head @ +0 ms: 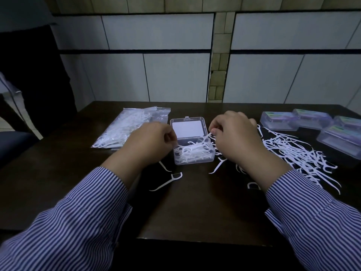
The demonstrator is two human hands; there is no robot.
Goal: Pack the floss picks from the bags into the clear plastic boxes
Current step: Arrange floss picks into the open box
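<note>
An open clear box, part-filled with floss picks, stood mid-counter. The left hand was curled at its left rim; any hold could not be told. The right hand pinched a pick over the box. Loose picks lay toward the right edge, a bag far-left.

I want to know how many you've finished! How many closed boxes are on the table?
4 closed clear plastic boxes, all at the table's far right: one far-left, one behind, one at the right edge, one nearest. More may be hidden beyond the picture's edge.
</note>
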